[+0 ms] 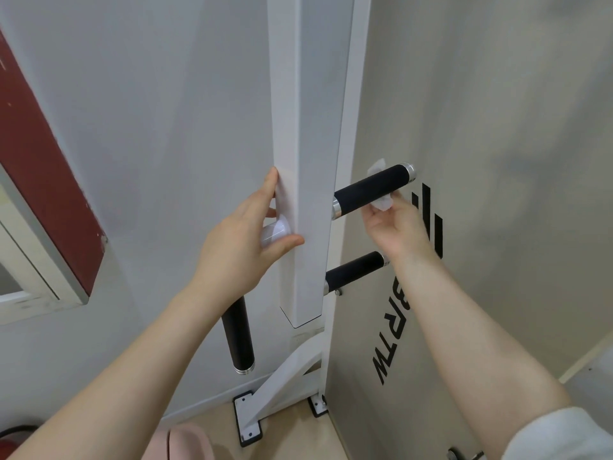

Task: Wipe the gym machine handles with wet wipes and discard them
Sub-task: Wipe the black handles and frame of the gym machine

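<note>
I see the L hand (245, 240) holding the white square steel upright post (300, 161), thumb on its front face, fingers round the far edge, beside a white round knob (275, 231). R hand (396, 227) pinches a crumpled white wet wipe (384, 202) against the underside of the upper black foam-covered handle w/ chrome end caps (373, 190); wipe also shows above the bar. Lower black handle (353, 268) sits just below the R wrist, a third black handle (238, 336) below the L forearm.
</note>
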A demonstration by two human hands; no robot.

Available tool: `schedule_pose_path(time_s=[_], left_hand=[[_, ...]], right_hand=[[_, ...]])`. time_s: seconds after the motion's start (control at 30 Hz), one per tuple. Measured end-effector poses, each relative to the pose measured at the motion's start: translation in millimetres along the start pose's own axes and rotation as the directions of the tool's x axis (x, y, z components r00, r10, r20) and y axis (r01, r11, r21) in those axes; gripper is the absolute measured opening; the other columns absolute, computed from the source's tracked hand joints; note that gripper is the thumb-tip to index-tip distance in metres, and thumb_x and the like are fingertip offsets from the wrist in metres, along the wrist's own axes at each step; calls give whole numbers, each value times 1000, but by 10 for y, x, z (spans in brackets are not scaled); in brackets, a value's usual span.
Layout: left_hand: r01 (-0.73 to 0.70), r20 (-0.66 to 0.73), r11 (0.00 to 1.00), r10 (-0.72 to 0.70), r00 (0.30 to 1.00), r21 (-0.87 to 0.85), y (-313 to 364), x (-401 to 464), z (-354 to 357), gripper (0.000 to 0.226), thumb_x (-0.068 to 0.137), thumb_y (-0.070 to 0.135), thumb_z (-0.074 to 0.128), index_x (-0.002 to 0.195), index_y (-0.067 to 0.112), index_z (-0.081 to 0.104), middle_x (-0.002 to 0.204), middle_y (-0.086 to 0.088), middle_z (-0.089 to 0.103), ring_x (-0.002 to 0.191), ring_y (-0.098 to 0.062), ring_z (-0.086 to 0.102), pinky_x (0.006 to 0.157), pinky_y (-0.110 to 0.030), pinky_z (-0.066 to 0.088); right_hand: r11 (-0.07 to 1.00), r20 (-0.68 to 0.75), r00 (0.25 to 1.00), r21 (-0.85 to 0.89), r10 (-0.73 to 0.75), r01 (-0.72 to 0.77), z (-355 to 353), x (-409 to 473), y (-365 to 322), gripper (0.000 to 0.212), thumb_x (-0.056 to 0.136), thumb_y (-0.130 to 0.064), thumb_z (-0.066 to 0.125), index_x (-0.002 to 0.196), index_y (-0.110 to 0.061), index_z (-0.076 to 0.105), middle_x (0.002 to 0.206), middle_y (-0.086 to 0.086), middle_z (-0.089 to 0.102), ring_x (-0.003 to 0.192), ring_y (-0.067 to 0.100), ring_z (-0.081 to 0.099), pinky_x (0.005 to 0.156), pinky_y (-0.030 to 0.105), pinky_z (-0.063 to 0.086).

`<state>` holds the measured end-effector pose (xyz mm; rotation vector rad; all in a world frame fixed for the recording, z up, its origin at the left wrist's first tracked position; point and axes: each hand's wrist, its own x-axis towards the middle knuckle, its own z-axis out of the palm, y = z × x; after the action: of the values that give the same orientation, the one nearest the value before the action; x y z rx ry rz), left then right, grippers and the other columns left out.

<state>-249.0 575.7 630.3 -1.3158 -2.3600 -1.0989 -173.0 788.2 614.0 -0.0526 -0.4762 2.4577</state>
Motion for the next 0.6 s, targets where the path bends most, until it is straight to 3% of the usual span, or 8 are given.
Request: schedule_pose_path(time_s=[0.07, 0.13, 0.23, 0.3, 0.43, 0.57, 0.6], left_hand=[[-4, -5, 1000, 4, 1000, -4, 4, -3, -2, 87, 80, 36, 67, 147, 32, 11, 136, 11, 48, 117, -13, 53, 90, -38, 47], [-15, -4, 1000, 15, 1000, 1, 11, -1, -1, 87, 80, 35, 66, 147, 31, 10, 137, 13, 47, 117, -11, 52, 89, -35, 47], [-14, -3, 1000, 14, 1000, 8, -5, 17, 13, 88, 80, 37, 66, 147, 34, 10, 135, 14, 48, 116, -10, 52, 88, -35, 47], [-13, -15, 1000, 13, 1000, 8, -29, 19, 25, 88, 79, 38, 66, 146, 34, 11, 135, 13, 48, 115, -11, 53, 86, -38, 48], [-21, -16, 999, 22, 1000, 28, -44, 32, 35, 87, 79, 40, 65, 146, 35, 11, 134, 14, 48, 114, -11, 53, 83, -38, 49], [-30, -11, 999, 30, 999, 28, -53, 25, 41, 87, 78, 40, 65, 146, 35, 11, 133, 13, 49, 112, -12, 54, 83, -39, 49], [-32, -13, 999, 33, 999, 18, -54, 25, 41, 87, 78, 40, 66, 146, 34, 12, 133, 13, 49, 112, -11, 54, 83, -39, 49]], right_hand=[[999, 14, 999, 29, 43, -44, -59, -48, 97, 25, 70, 7, 59, 91, 1, 71, 103, 14, 66, 108, 23, 59, 105, 35, 41], [996, 47, 999, -88, 17, -13, -47, -86, 66, 29, 71, 9, 56, 92, -1, 72, 109, 14, 67, 115, 24, 59, 105, 35, 42], [989, 46, 994, -104, -102, 106, -24, -11, -74, 37, 66, 11, 55, 98, -2, 68, 106, 13, 69, 106, 20, 64, 101, 32, 44], [994, 41, 997, -90, -67, 70, -33, 6, 15, 37, 67, 10, 55, 99, -2, 67, 107, 12, 69, 103, 19, 65, 99, 31, 45], [965, 80, 994, -256, 76, -53, -68, -40, 341, 39, 70, 12, 50, 104, -3, 61, 103, 10, 69, 93, 17, 67, 94, 28, 48], [997, 12, 1000, -75, 0, 1, -10, 70, 264, 39, 72, 17, 43, 97, -3, 66, 93, 11, 71, 85, 19, 69, 91, 29, 49], [995, 16, 1000, -100, -6, 8, -14, 65, 314, 40, 73, 18, 42, 94, -5, 67, 90, 9, 71, 81, 17, 70, 88, 27, 51]])
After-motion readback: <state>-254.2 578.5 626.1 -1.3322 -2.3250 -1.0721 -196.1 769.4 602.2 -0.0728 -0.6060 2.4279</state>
